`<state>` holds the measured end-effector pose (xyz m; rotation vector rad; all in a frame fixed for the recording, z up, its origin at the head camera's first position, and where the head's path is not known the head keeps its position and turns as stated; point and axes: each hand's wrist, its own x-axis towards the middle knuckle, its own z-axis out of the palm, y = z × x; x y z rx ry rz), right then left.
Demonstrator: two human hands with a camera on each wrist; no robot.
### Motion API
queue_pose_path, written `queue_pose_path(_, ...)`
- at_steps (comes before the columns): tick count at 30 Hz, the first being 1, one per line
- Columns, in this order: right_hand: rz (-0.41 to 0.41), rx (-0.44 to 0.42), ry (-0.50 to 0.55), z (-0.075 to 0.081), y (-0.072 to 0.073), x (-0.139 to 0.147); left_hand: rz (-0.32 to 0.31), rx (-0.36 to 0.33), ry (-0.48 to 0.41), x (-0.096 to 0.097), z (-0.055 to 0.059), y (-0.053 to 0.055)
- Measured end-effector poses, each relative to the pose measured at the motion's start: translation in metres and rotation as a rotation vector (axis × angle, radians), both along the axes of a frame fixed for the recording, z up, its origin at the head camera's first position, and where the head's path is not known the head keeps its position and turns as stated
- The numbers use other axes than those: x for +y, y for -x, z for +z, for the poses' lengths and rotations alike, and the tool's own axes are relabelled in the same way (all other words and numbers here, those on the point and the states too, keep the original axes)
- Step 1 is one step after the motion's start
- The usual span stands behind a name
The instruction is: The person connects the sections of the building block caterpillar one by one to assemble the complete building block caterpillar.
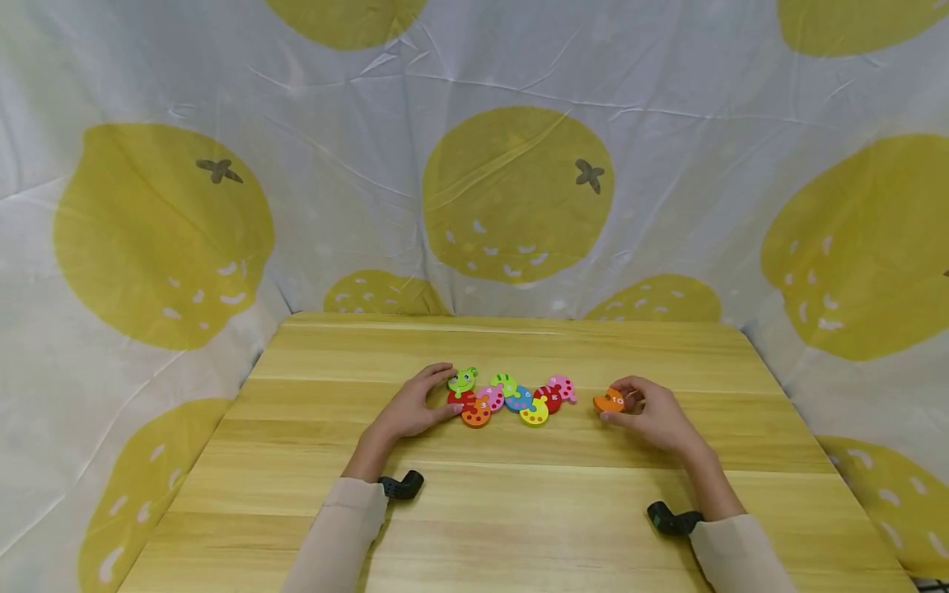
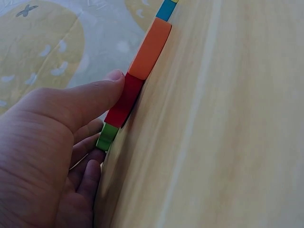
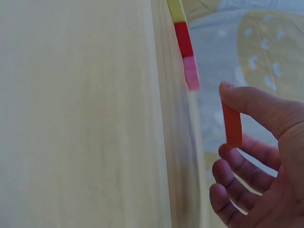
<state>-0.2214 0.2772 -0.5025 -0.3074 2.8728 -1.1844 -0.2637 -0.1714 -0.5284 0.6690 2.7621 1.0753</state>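
Observation:
A flat caterpillar puzzle [image 1: 519,399] of joined, coloured, numbered pieces lies on the table, its smiling green head [image 1: 461,380] at the left end and a pink piece [image 1: 562,388] at the right end. My left hand [image 1: 410,406] holds the head end. In the left wrist view its thumb lies against the red piece [image 2: 126,100], with fingers around behind the green head [image 2: 107,137]. Off to the right, my right hand [image 1: 658,417] pinches an orange puzzle piece [image 1: 610,402] marked 10. In the right wrist view this orange piece [image 3: 232,124] is apart from the pink end.
The wooden table [image 1: 519,511] extends around the puzzle on all sides. A white curtain [image 1: 667,82] printed with yellow lemons hangs behind the table and along both sides. Dark wrist devices [image 1: 403,485] sit by both sleeves.

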Motion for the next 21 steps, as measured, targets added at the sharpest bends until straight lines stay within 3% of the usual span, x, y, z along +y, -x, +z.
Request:
queue_pose_path(12,0.024,0.041,-0.002,-0.003,0.005,-0.035,0.004,0.003,0.001,-0.001,0.000,-0.001)
queue_pose_path(21,-0.011,0.023,-0.015,-0.006,0.009,-0.050,0.001,-0.001,0.002,0.000,0.001,-0.001)
